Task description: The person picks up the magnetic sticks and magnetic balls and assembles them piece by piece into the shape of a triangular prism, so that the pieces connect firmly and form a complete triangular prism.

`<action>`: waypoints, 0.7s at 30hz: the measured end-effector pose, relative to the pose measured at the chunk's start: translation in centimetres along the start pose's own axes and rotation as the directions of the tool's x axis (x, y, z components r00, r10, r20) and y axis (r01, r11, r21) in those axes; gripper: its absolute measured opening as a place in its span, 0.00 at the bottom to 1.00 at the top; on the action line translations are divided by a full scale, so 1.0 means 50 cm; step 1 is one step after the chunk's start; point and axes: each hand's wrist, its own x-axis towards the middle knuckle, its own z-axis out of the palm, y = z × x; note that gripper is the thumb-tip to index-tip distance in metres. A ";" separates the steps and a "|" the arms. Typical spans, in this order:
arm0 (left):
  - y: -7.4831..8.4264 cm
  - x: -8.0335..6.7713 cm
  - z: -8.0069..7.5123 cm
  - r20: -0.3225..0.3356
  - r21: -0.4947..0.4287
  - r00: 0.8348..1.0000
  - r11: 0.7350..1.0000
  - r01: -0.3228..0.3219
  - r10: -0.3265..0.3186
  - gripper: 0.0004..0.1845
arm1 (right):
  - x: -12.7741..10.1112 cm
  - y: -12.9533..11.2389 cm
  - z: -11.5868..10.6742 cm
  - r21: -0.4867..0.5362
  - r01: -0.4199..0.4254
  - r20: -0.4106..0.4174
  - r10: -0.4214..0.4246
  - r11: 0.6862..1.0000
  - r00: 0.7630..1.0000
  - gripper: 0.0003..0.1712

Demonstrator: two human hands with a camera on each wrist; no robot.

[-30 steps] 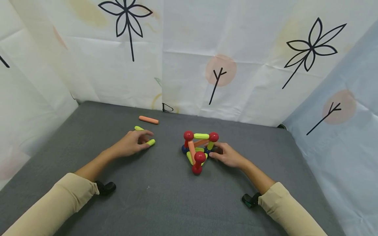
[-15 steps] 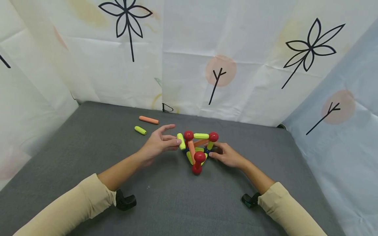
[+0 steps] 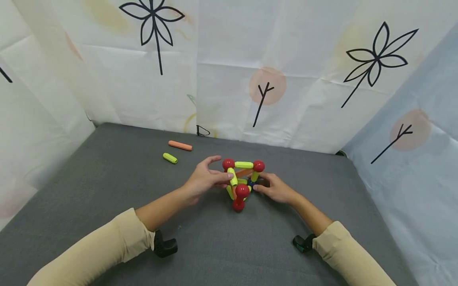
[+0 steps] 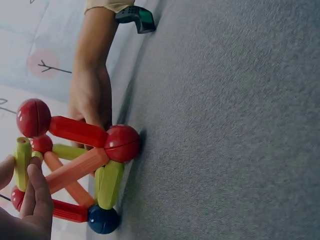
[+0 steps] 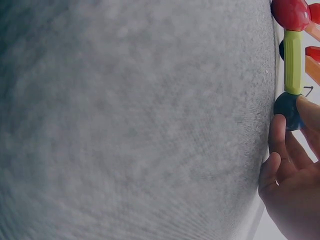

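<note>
A structure of magnetic rods and balls stands in the middle of the table in the head view. Its front upper red ball (image 3: 242, 190) sits above a lower red ball (image 4: 123, 143). My left hand (image 3: 201, 180) pinches a yellow-green rod (image 3: 232, 177) between thumb and fingers, at the height of the upper balls. One end lies close to the front upper ball; whether it touches is unclear. At the base, my right hand (image 3: 276, 188) holds a dark blue ball (image 5: 288, 111) with thumb and fingers. Another blue ball (image 4: 103, 219) shows in the left wrist view.
A loose orange rod (image 3: 180, 145) and a short yellow-green rod (image 3: 169, 158) lie on the grey tabletop (image 3: 207, 246), back left of the structure. A printed white curtain (image 3: 229, 99) hangs behind the table. Black wrist devices sit below both sleeves.
My left hand lifted a yellow-green rod off the table at left and carried it right to the structure's upper left side. My right hand has stayed at the blue ball.
</note>
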 end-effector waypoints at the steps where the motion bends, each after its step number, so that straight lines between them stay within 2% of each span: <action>1: 0.001 0.000 0.002 -0.008 0.002 1.000 1.000 -0.002 0.002 0.41 | 0.000 -0.001 0.000 -0.001 -0.001 0.000 0.001 1.000 1.000 0.21; 5: 0.000 0.001 0.011 -0.016 0.010 1.000 1.000 -0.015 0.015 0.40 | 0.000 -0.003 0.000 -0.005 -0.005 -0.006 0.005 1.000 1.000 0.21; 9: -0.012 0.005 0.011 -0.004 0.050 0.998 0.997 -0.055 0.056 0.38 | -0.002 -0.004 -0.001 -0.013 -0.005 -0.004 0.005 1.000 1.000 0.21; 13: -0.038 0.003 -0.004 0.026 0.177 0.994 0.978 -0.107 0.104 0.35 | -0.002 -0.002 -0.002 -0.025 -0.001 -0.002 0.001 1.000 1.000 0.21; 16: -0.062 -0.002 -0.016 0.103 0.322 0.987 0.935 -0.148 0.121 0.38 | 0.000 -0.002 -0.002 -0.038 0.019 -0.011 -0.019 0.999 1.000 0.21; 19: -0.077 -0.007 -0.015 0.181 0.442 0.978 0.880 -0.174 0.103 0.48 | -0.003 -0.007 -0.002 -0.056 0.033 -0.021 -0.034 0.998 0.999 0.20; 21: -0.080 -0.008 -0.009 0.199 0.499 0.976 0.848 -0.180 0.090 0.56 | -0.006 -0.011 -0.001 -0.072 0.023 -0.024 -0.024 0.997 0.999 0.20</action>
